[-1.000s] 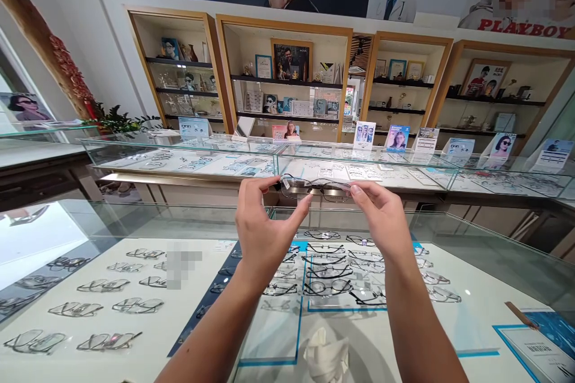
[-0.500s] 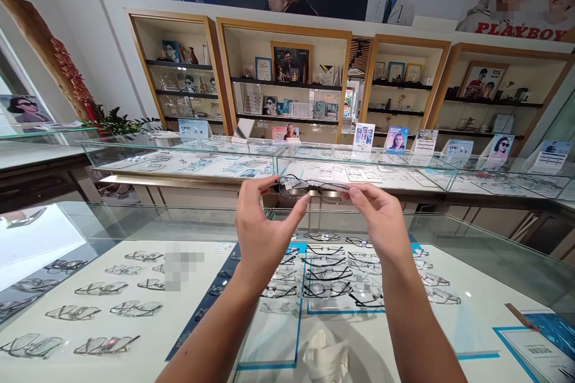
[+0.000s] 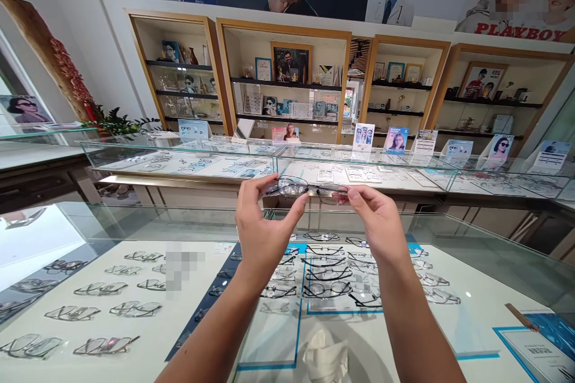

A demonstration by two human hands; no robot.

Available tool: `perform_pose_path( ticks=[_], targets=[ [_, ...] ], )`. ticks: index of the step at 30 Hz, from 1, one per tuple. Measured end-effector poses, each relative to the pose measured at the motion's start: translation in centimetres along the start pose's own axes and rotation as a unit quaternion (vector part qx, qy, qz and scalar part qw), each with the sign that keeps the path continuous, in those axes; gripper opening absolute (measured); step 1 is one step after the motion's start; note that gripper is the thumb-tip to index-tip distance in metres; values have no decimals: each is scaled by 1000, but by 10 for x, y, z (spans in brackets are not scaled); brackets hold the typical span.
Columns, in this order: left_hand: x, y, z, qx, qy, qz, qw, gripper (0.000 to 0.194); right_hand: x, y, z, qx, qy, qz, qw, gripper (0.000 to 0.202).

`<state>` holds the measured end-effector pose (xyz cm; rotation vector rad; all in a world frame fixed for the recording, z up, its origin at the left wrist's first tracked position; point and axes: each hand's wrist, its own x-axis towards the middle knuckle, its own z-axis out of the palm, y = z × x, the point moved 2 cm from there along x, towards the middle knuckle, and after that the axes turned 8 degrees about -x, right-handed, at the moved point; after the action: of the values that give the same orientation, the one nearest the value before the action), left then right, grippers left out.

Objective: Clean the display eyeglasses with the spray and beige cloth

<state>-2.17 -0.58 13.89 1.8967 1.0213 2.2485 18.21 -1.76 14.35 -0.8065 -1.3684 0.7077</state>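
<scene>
A pair of eyeglasses (image 3: 313,190) with thin dark rims and clear lenses is held up level above the near display case. My left hand (image 3: 265,221) grips its left end, the fingers at the outer corner and the thumb near the left lens. At the other end, my right hand (image 3: 377,215) pinches the frame's right side between thumb and fingers. Below my hands, rows of dark-framed glasses (image 3: 327,289) lie on the white case floor. A crumpled white cloth (image 3: 326,356) sits below them, between my forearms.
More glasses (image 3: 135,309) lie in rows at the left of the near glass case (image 3: 148,221). Behind it stands a second glass counter (image 3: 215,161) topped with small signs. A printed card (image 3: 534,350) lies at the lower right. Wooden shelves (image 3: 287,27) line the back wall.
The eyeglasses have tilted slightly, so their rims and lenses catch the light differently. My right hand has shifted slightly to the left; my left hand is nearly still.
</scene>
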Motion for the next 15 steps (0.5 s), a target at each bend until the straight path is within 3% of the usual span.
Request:
perform_pose_path(
  ticks=[4,8,15],
  targets=[
    [3,-2,-2,6,-9,15,1000,49,1,-2,-3,-35,-4,2,999,21],
    [6,1,-2,41,-45,90,994,49,1,-8,-7,-122,17,-65,990,18],
    [2,7,4,50,-103,154,981,48,-3,-11,1,-202,-32,-136,969,8]
  ],
)
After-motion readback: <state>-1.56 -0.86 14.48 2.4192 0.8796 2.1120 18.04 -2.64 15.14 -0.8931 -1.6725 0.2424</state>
